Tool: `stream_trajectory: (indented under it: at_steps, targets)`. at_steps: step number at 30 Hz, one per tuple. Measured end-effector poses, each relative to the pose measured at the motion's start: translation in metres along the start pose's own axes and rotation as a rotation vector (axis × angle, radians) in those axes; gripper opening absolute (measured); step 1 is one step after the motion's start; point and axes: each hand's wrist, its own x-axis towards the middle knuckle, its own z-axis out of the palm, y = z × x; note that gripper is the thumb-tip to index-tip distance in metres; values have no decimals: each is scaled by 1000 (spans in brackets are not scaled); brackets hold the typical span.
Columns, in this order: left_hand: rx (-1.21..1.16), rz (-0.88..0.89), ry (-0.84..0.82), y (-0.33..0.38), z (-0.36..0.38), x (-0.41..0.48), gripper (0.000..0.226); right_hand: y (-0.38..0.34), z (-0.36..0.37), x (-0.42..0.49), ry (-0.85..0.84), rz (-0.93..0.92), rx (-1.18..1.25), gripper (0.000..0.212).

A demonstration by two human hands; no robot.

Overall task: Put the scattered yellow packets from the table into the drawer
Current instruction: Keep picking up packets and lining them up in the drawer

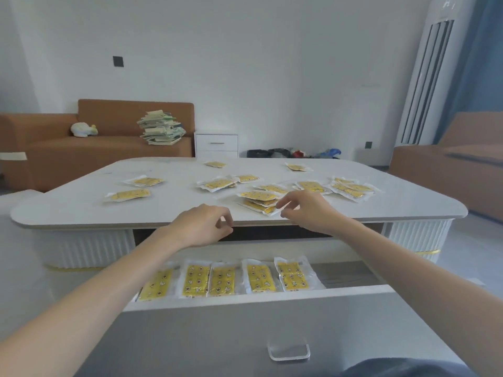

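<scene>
Pinching a yellow packet with right fingers.

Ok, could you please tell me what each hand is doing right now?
Left hand: loosely curled, holding nothing.
Right hand: fingertips at the edge of the nearest packet stack; grip cannot be told.
</scene>
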Motion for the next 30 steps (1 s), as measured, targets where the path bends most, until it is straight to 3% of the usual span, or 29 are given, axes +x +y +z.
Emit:
stream_trajectory:
  at_steps: [6,10,19,24,30]
  targets:
    - [-172,-168,239,-61,-16,-3,24,-52,27,38,35,-88,-1,26]
    - [-168,-274,297,-108,-14,8,34,-74,55,77,10,-104,-24,31]
    - [-18,-459,162,-190,5,57,54,-76,131,173,-146,-47,-266,46]
    - [18,-603,144,-206,14,69,57,-65,162,215,-110,11,-440,51]
    - [62,-630,160,-204,13,69,60,-66,171,227,-102,-2,-409,47]
